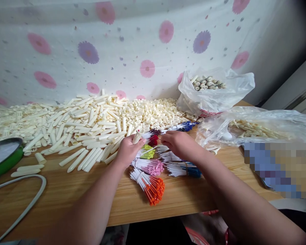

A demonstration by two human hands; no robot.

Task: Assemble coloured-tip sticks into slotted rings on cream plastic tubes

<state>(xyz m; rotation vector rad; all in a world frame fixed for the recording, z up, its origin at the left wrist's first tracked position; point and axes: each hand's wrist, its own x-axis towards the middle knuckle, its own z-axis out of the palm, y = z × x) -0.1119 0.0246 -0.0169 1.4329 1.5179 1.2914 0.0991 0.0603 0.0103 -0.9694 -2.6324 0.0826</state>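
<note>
My left hand is closed around a cream plastic tube, held upright with a small red tip showing at its top. My right hand is closed in a pinch over the bundles, and its fingertips hide whatever is in them. Between and below the hands lie banded bundles of thin white sticks with coloured ends: dark red, yellow-green, pink, orange and dark blue. Another blue-ended bundle lies beyond my right hand.
A big heap of cream tubes and short cream parts fills the back. Plastic bags of parts stand at right, by a blurred flat item. A green-rimmed object and white cable are at left on the wooden table.
</note>
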